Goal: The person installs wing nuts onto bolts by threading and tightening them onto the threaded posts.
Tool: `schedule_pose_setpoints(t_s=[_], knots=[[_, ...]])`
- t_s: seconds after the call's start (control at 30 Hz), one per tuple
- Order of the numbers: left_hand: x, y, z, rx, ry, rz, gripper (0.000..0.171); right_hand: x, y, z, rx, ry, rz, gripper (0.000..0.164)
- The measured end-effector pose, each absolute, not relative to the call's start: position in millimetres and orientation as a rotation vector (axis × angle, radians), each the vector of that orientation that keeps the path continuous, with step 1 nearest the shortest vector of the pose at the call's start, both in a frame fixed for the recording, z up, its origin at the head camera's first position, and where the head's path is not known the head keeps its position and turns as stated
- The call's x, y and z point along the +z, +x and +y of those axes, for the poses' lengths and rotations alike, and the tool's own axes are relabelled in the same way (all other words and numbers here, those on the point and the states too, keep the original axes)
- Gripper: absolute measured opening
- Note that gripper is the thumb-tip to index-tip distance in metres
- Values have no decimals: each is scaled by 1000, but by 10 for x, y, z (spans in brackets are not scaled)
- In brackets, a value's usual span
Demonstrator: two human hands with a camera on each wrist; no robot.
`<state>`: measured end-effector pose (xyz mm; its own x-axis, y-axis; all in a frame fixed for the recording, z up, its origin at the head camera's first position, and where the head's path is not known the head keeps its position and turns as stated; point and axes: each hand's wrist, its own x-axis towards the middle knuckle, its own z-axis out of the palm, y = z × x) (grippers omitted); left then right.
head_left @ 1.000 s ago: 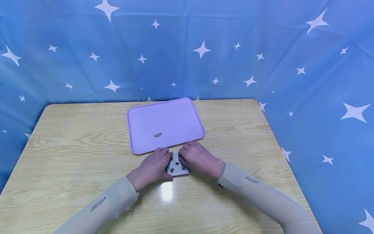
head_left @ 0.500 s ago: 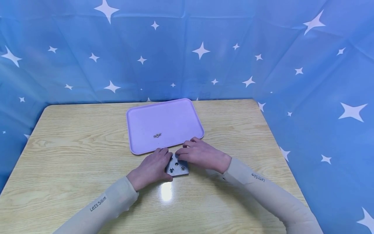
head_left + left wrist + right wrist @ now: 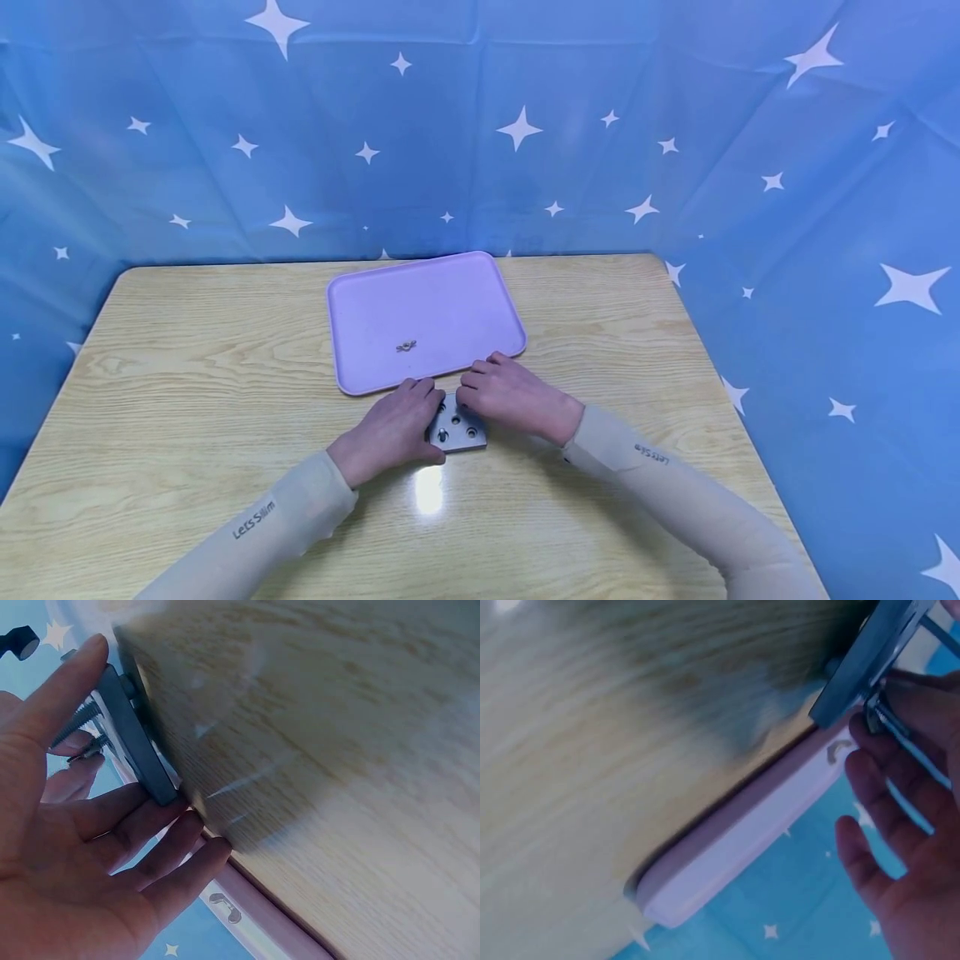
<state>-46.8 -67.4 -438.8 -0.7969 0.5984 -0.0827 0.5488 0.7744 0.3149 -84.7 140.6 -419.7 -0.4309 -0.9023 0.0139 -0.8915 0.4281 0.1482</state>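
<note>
A grey metal plate [image 3: 462,440] with several holes lies on the table in the head view. My left hand [image 3: 393,429] grips it from the left, thumb at the near edge and fingers at the far side. Threaded bolts [image 3: 77,724] stand up from the plate in the left wrist view. At the plate's far right corner, my right hand [image 3: 517,400] pinches a small metal wing nut [image 3: 874,718] on a bolt between thumb and index finger. The head view hides this nut behind the fingers. Another bolt [image 3: 443,435] stands near the plate's front left corner.
Just behind the plate lies a shallow purple tray [image 3: 457,292], and a brass-coloured wing nut [image 3: 406,346] rests in it. The wooden table [image 3: 187,358] meets a blue star-printed curtain [image 3: 450,125] at the back and sides.
Half a second ago the right hand's fingers were more spread and raised; now they are curled in closer at the plate's corner. The left hand and plate have stayed put.
</note>
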Motion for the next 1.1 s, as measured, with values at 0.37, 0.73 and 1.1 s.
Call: schedule_pose_setpoints(t_s=[0.37,0.73,1.1], knots=[[-4385,-464,-677,436,935,2804,69,-4321,-754,1317,193,1332,-2686,14],[-4378,-473,-681,420,931,2794,73,-4056,-894,1538,-69,1663,-2617,36],[-4381,-474,-665,415,912,2781,73,-4087,-894,1532,-183,1798,-2510,25]])
